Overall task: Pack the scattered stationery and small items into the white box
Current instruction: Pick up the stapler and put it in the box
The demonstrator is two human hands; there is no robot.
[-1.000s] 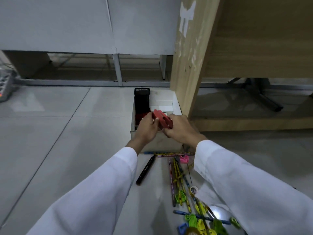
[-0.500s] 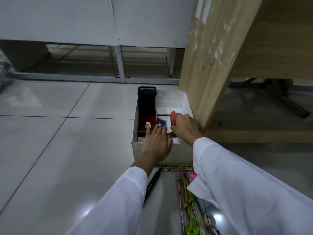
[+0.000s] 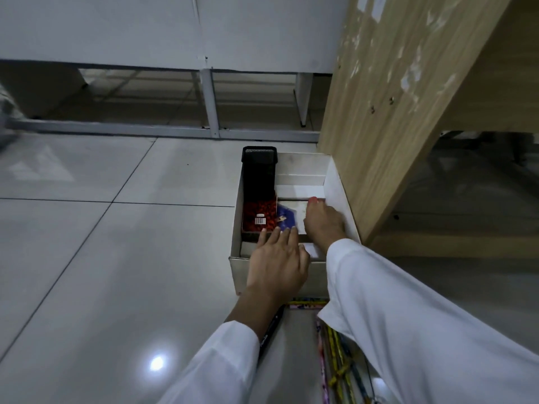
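Here my left hand (image 3: pixel 277 263) lies flat over the near edge of the white box (image 3: pixel 339 193), fingers straight and together; my right hand (image 3: pixel 322 220) curls round a red item (image 3: pixel 314 200) inside the box; loose pencils (image 3: pixel 335 351) lie on the floor.

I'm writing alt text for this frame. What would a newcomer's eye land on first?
Two white-sleeved arms reaching into the white box on the tiled floor, beside a wooden panel. The left hand lies flat over the near edge; the right hand is inside, a bit of the red item at its fingertips. A black mesh holder lies along the box's left side.
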